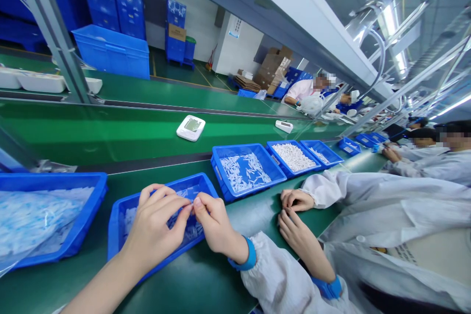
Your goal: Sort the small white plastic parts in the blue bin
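Observation:
My left hand [156, 223] and my right hand [213, 223] meet fingertip to fingertip above a small blue tray [121, 243] of small clear plastic pieces on the green bench. Both hands are closed in a pinch on a tiny item that I cannot make out. My left forearm is bare. My right wrist has a blue cuff [246, 260] and a white sleeve.
A larger blue bin [86, 216] of bagged clear parts stands at the left. Three more blue trays [221, 167] of white parts lie to the right. A co-worker's hands [296, 201] rest beside me. A white device [190, 127] sits on the green conveyor [110, 132]. More workers sit further right.

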`<state>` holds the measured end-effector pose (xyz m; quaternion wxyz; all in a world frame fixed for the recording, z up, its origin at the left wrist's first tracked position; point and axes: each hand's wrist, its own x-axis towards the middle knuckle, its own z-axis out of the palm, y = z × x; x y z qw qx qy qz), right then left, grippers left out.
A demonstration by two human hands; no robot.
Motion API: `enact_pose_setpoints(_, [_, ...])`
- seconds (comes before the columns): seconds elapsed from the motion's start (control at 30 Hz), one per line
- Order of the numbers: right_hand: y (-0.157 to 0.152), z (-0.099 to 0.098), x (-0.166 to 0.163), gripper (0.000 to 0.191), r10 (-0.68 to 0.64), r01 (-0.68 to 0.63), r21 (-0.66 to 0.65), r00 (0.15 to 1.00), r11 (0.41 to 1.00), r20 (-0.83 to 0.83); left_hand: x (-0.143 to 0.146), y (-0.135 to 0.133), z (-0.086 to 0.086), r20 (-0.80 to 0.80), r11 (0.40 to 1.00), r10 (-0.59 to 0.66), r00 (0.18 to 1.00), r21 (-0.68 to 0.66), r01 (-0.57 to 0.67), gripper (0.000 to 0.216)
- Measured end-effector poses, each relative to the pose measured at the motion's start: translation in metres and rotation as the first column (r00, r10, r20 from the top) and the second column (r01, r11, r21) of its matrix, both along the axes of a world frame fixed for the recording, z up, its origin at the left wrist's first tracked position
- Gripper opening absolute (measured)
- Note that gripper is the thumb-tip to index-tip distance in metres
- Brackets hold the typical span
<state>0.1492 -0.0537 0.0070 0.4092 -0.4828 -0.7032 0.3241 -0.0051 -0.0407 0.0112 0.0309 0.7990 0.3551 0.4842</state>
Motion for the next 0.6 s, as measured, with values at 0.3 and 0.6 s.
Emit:
enact_pose_setpoints(0.3, [0.0028, -0.0082, 0.0029, 0.042, 0.033, -0.067, -0.130, 0.967, 0.989, -0.253, 0.0000, 0.0002, 0.0025, 0.013, 1.000, -0.020, 1.000, 0.014, 0.020, 0.009])
enact_pose_setpoints(0.6, [0.0036, -0.0087, 0.0038, 0.039, 0.052, -0.107, -0.136, 0.933, 0.985, -0.357, -0.0025, 0.0021, -0.0026, -0.009, 1.000, 0.011, 1.000, -0.004, -0.011, 0.011])
